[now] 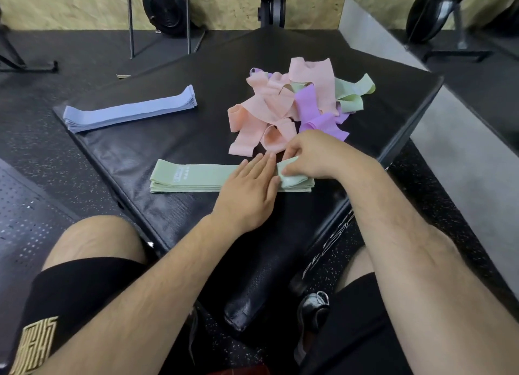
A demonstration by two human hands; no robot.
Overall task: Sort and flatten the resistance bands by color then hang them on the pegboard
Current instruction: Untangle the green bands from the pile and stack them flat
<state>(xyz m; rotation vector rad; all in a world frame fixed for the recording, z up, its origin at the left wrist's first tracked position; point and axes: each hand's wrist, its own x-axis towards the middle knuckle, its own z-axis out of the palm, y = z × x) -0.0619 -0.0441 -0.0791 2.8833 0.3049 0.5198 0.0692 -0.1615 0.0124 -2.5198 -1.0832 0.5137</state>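
Note:
A flat stack of green bands (191, 178) lies on the black padded box (157, 149) in front of me. My left hand (250, 186) presses flat on the stack with straight fingers. At the stack's right end my right hand (311, 155) pinches the curled end of the top green band (292, 179). A neat stack of blue bands (129, 111) lies at the back left. A tangled heap of pink (264, 104), purple (311, 113) and green bands (352, 93) sits at the back right, just beyond my right hand.
The box stands on a speckled rubber floor (42, 149). Black exercise machines (165, 6) and stand legs line the far wall. A perforated dark panel (25, 220) lies at the left. My knees and black shorts fill the near edge.

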